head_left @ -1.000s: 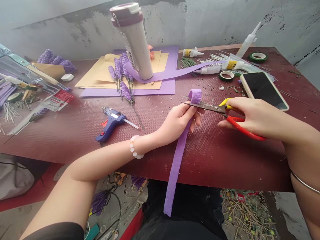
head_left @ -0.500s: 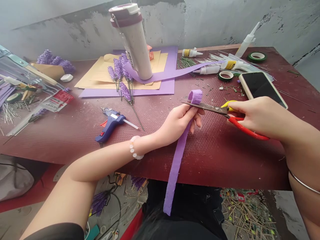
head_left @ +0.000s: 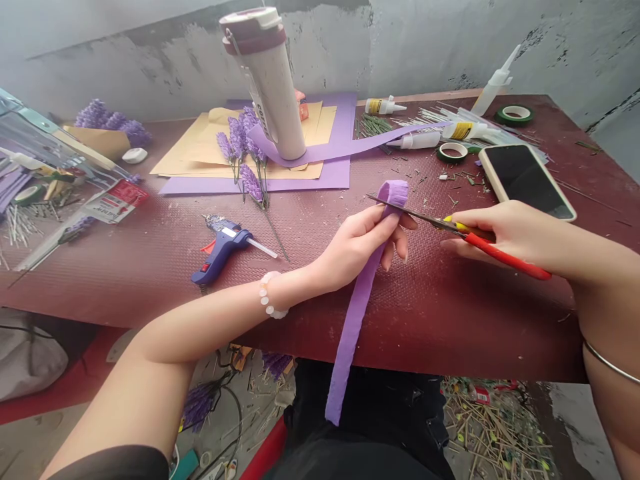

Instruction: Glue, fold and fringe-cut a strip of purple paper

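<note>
A long purple strip (head_left: 357, 317) is pinched between the thumb and fingers of my left hand (head_left: 361, 243). Its upper end curls over in a small fringed loop above the fingertips, and the rest hangs past the table edge over my lap. My right hand (head_left: 520, 237) is closed around scissors (head_left: 505, 258) with red and yellow handles. The scissor blades lie across the strip at the loop, pointing left, just above my left thumb.
A blue glue gun (head_left: 223, 250) lies left of my left forearm. Behind it are lavender stems (head_left: 250, 183), paper sheets (head_left: 175, 150) and an upright tumbler (head_left: 275, 93). At right are a phone (head_left: 525, 180), green tape (head_left: 451, 152) and glue bottles (head_left: 465, 130).
The scissors have turned, with their handles closer together and slightly right, and the blades now slant across the strip. My left hand has barely shifted.
</note>
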`<action>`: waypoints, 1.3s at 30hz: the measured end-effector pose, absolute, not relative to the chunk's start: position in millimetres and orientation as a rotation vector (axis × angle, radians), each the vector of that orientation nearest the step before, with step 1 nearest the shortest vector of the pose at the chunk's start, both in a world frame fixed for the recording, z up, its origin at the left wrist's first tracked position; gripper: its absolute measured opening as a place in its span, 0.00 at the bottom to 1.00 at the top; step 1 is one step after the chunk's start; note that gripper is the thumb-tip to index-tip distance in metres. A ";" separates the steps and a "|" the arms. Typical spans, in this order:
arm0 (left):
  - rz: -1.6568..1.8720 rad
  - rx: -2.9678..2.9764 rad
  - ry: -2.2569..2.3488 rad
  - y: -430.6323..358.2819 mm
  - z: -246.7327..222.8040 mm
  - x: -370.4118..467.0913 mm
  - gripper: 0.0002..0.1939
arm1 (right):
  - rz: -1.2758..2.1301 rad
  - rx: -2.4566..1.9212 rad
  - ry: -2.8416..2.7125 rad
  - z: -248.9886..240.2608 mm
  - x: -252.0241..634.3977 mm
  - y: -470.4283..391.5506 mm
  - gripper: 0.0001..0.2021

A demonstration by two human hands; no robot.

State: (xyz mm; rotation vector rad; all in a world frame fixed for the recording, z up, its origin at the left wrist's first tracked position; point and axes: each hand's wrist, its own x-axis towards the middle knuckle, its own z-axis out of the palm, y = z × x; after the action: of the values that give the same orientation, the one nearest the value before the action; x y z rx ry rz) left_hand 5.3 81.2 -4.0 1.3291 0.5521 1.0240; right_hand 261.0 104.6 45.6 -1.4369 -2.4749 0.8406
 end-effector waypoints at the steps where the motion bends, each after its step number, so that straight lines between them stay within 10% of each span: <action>1: 1.035 1.328 0.557 81.6 -4.3 5.5 0.15 | 0.830 -1.463 -2.466 47.5 259.5 104.4 0.37; 39: 1.002 1.343 0.777 82.7 1.5 8.7 0.17 | 0.178 -1.530 -2.548 48.8 254.5 96.8 0.12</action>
State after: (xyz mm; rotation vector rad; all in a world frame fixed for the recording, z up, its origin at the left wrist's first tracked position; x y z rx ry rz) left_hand 8.7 82.7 1.5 1.3434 0.7768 1.0018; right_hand 254.5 96.8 48.8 -1.5305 -2.5481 0.1782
